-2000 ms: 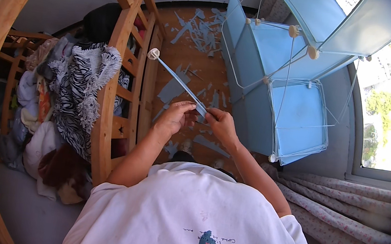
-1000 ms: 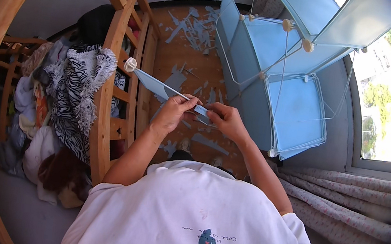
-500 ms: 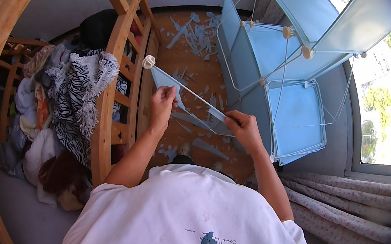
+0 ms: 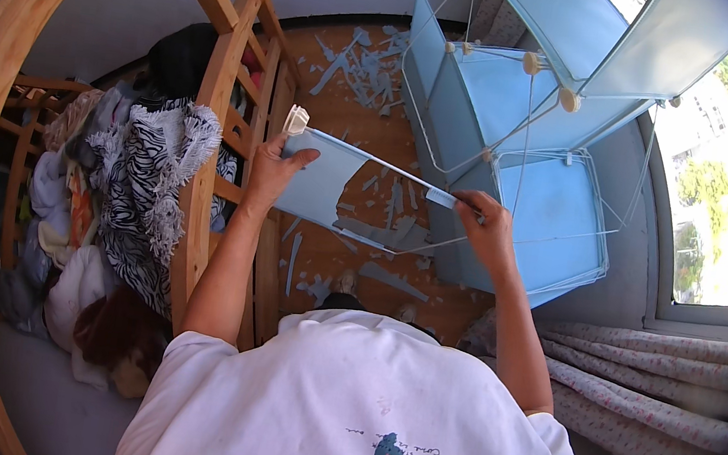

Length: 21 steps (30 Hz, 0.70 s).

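Note:
In front of me I hold a wire-framed panel (image 4: 316, 182). Its light blue plastic sheet is torn away with a ragged edge on the right, so only the left part spans the frame. My left hand (image 4: 273, 170) grips the panel's left edge, thumb out over the sheet, just beneath a white plastic connector (image 4: 296, 120). Closed around the frame's upper right end is my right hand (image 4: 486, 230), beside a small leftover blue strip (image 4: 441, 198) on the rod. The lower wire runs bare from the sheet toward the right.
Torn blue plastic scraps (image 4: 363, 69) litter the wooden floor (image 4: 316, 36). A blue cube storage rack (image 4: 452, 128) with wire frames and round connectors stands right, by the window (image 4: 712, 202). To the left, a wooden bunk bed (image 4: 212, 113) holds piled clothes (image 4: 145, 160). A patterned curtain (image 4: 642, 369) hangs at lower right.
My left hand has moved left and to the panel's edge near the connector. My right hand has shifted right and up. The panel now faces me more flatly, showing more of its sheet.

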Available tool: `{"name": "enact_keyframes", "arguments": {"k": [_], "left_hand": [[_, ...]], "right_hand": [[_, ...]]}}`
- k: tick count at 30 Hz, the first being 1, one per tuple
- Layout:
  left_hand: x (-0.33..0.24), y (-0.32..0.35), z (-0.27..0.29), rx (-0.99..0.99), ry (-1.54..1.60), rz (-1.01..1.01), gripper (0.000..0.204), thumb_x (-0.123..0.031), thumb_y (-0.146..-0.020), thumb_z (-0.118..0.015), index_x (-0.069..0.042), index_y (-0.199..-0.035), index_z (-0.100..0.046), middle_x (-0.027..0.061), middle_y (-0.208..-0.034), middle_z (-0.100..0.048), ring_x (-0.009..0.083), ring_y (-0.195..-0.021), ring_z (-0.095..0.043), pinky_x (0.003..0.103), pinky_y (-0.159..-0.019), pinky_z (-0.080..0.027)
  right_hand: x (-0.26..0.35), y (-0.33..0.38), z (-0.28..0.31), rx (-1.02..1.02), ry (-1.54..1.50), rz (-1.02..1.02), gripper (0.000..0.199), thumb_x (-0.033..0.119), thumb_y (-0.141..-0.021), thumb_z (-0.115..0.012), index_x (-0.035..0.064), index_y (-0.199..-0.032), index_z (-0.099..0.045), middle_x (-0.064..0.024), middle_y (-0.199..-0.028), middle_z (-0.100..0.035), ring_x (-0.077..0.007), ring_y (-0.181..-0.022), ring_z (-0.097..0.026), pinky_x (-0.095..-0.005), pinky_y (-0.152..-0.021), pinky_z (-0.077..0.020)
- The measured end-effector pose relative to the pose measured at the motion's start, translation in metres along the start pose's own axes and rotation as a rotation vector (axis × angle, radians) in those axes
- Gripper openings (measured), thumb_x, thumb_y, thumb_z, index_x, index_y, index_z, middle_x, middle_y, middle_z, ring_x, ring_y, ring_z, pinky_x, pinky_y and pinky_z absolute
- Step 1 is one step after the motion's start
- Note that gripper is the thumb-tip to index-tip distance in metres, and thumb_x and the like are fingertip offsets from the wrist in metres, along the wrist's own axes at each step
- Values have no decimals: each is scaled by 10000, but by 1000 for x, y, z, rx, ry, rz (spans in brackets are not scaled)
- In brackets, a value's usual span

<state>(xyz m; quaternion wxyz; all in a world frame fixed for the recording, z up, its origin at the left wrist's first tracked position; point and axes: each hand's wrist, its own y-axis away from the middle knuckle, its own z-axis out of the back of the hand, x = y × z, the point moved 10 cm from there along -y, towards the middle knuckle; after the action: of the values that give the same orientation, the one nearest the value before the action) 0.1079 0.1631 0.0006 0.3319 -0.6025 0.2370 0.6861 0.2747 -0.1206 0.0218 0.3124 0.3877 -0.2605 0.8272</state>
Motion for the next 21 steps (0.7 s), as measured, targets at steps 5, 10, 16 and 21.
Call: {"name": "enact_keyframes", "arguments": {"k": [5,10,16,21], "left_hand": [[-8,7,-5,-36,31,44,306,-300,-785,-679,-12,-879,-636,-35,-683,-568,41,-637,-477,188,-574,-394],[-9,18,-13,13,46,124,369,-371,-828,-613,-8,-889,-632,-39,-665,-538,40,-626,-436,198,-557,-373],[-33,30,-20,30,-28,-4,403,-390,-873,-539,6,-907,-608,-33,-666,-504,52,-651,-425,208,-587,-368],[-47,31,-17,54,4,-13,400,-394,-874,-532,-3,-913,-606,-12,-708,-519,65,-688,-441,216,-626,-380]], "right_hand": [[59,11,9,-329,182,290,137,55,-791,-584,38,-925,-611,-94,-878,-606,-261,-787,-590,-337,-682,-474],[69,12,-69,41,-310,62,206,148,-873,-531,5,-1012,-580,-119,-925,-622,-254,-811,-617,-296,-688,-486],[51,-19,-116,87,-789,-238,292,291,-909,-505,5,-876,-552,-3,-720,-513,-72,-647,-434,-230,-572,-378],[51,-20,-125,52,-726,-263,321,309,-876,-566,1,-790,-546,28,-625,-464,-44,-582,-380,-217,-494,-336]]}}
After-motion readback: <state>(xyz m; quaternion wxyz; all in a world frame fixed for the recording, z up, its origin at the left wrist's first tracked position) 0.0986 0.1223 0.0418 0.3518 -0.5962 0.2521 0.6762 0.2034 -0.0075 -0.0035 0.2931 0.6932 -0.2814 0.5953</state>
